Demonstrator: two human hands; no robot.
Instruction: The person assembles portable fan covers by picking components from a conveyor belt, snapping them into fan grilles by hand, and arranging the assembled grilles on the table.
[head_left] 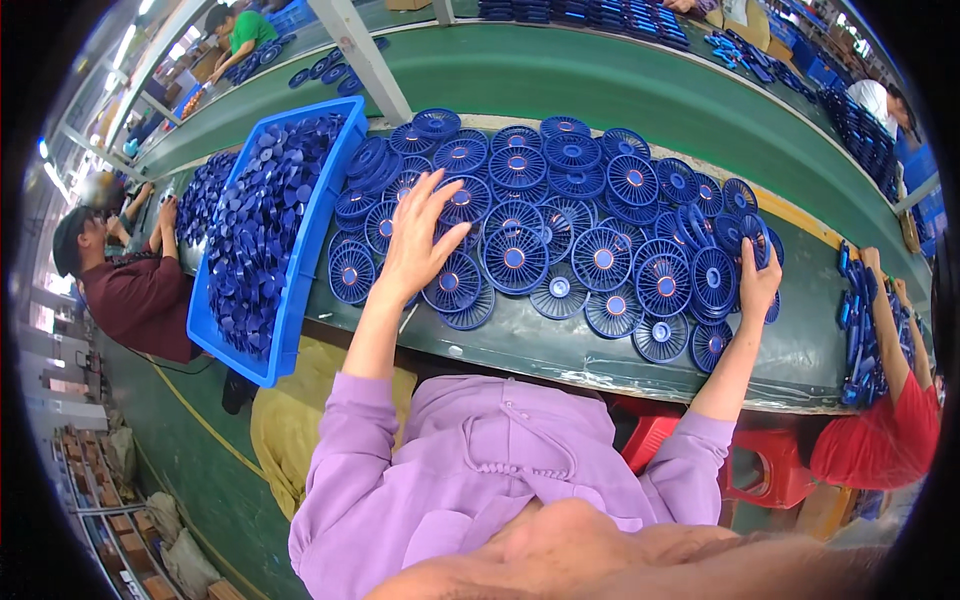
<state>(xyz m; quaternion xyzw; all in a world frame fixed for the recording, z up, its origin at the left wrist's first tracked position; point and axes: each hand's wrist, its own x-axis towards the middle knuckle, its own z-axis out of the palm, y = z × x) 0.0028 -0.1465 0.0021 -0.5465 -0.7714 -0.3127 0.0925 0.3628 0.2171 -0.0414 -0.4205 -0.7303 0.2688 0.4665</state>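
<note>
Blue fan grilles [515,258] are heaped on the table [812,300] from 10 round to 3 o'clock, the lower ones largely hidden. Over them, near 11 o'clock, the left hand [415,240] is held with fingers spread; whether any grille is touched cannot be told. Near 3 o'clock, an outer grille [755,230] is clamped by the right hand [762,275], its fingers partly hidden. Between 9 and 10 o'clock, a blue crate [286,358] is filled with small dark-blue discs [262,230].
</note>
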